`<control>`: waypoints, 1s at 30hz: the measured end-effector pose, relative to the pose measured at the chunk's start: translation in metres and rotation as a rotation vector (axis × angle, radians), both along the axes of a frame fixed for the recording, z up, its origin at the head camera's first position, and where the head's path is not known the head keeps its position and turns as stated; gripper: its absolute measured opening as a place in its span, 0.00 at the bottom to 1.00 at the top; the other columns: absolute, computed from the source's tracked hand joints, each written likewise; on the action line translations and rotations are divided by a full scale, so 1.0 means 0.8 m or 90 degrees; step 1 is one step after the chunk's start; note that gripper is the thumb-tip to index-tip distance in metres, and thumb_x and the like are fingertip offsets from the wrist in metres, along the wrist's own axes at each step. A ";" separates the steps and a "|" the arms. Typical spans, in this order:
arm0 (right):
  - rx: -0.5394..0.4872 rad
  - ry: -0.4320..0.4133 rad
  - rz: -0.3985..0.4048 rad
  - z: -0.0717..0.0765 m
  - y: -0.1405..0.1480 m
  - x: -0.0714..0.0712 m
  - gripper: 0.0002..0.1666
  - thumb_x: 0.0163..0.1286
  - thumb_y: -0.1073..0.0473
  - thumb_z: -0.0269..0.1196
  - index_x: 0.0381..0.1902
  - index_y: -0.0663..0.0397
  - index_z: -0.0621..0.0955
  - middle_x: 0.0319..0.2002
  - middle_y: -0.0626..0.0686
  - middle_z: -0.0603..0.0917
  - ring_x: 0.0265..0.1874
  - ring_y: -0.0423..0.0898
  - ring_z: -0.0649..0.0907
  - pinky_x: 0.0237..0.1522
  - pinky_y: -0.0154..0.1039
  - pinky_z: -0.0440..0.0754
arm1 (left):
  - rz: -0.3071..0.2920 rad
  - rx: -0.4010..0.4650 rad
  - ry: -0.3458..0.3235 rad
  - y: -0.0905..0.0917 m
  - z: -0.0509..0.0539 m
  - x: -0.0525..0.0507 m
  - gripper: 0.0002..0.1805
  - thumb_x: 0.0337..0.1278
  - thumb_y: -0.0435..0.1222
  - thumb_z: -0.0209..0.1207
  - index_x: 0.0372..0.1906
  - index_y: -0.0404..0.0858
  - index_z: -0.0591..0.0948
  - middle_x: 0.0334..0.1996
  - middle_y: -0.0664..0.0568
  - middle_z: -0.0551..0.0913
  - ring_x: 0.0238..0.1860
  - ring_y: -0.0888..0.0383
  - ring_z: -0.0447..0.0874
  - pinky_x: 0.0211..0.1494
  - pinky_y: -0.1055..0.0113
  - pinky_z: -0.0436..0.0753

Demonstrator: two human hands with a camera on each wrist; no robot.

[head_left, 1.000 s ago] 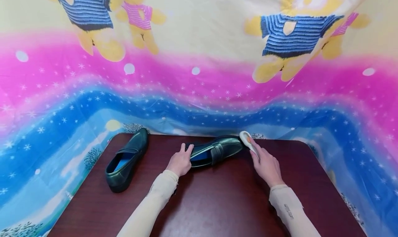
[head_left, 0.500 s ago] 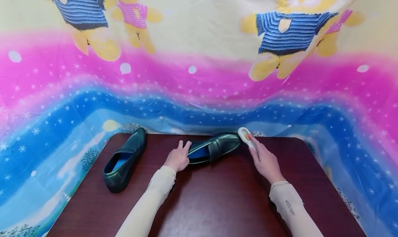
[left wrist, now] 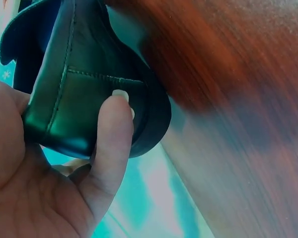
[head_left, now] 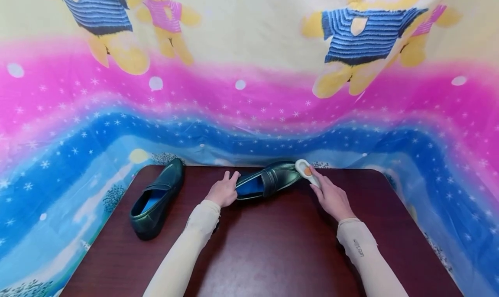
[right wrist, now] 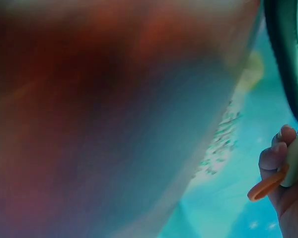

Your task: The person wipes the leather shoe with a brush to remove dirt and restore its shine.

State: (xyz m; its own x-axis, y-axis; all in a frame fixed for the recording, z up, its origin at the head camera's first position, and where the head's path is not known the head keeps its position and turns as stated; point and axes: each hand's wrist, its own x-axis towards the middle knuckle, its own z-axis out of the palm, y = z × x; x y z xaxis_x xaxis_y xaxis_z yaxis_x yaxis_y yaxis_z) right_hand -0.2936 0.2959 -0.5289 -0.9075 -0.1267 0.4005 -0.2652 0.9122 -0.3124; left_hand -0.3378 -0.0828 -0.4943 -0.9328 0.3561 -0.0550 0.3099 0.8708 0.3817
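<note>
Near the far edge of the table lies the dark green-black loafer [head_left: 286, 175], blue inside, its toe pointing right. My left hand [head_left: 223, 191] grips it at the heel; in the left wrist view the thumb presses the heel's side beside a seam [left wrist: 84, 104]. In my right hand [head_left: 333, 198] is a white oval brush [head_left: 302, 169] with an orange loop [right wrist: 266, 186], pinched between thumb and fingers. The brush meets the loafer's toe, and its underside is hidden. The right wrist view catches only part of the hand, brush and shoe.
A second loafer [head_left: 157, 197] stands at the table's left, toe toward the far edge. The brown table [head_left: 265, 249] has rounded far corners. A patterned cloth [head_left: 241, 111] with printed bears hangs behind and around it.
The brush has shifted slightly left, further onto the toe. The held loafer has risen a little and tilted in my left hand's grip. The second loafer stays put.
</note>
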 end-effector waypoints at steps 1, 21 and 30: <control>0.000 -0.002 -0.002 -0.001 0.007 0.003 0.40 0.81 0.50 0.58 0.83 0.27 0.56 0.55 0.58 0.82 0.27 0.49 0.78 0.30 0.47 0.76 | 0.001 0.003 -0.006 0.000 0.002 -0.002 0.27 0.69 0.28 0.49 0.70 0.42 0.65 0.65 0.35 0.69 0.17 0.51 0.72 0.32 0.58 0.77; 0.008 0.006 0.028 0.027 0.013 0.016 0.38 0.81 0.51 0.58 0.83 0.26 0.58 0.39 0.52 0.78 0.23 0.44 0.70 0.28 0.41 0.69 | 0.010 0.012 -0.053 0.003 0.003 -0.012 0.30 0.67 0.28 0.45 0.73 0.44 0.64 0.70 0.35 0.65 0.16 0.52 0.68 0.29 0.60 0.73; -0.048 -0.057 0.016 0.032 -0.014 -0.007 0.37 0.84 0.48 0.51 0.84 0.29 0.52 0.54 0.62 0.81 0.35 0.57 0.80 0.38 0.55 0.78 | 0.012 -0.001 -0.010 0.003 0.002 0.001 0.27 0.69 0.30 0.49 0.71 0.43 0.65 0.71 0.34 0.66 0.17 0.50 0.72 0.32 0.57 0.77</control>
State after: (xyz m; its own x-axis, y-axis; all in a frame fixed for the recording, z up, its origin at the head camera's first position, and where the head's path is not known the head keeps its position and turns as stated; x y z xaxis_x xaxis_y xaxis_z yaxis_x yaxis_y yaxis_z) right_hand -0.2994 0.2849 -0.5029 -0.9369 -0.1221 0.3276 -0.2555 0.8787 -0.4032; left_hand -0.3372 -0.0803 -0.4930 -0.9385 0.3380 -0.0706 0.2870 0.8774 0.3845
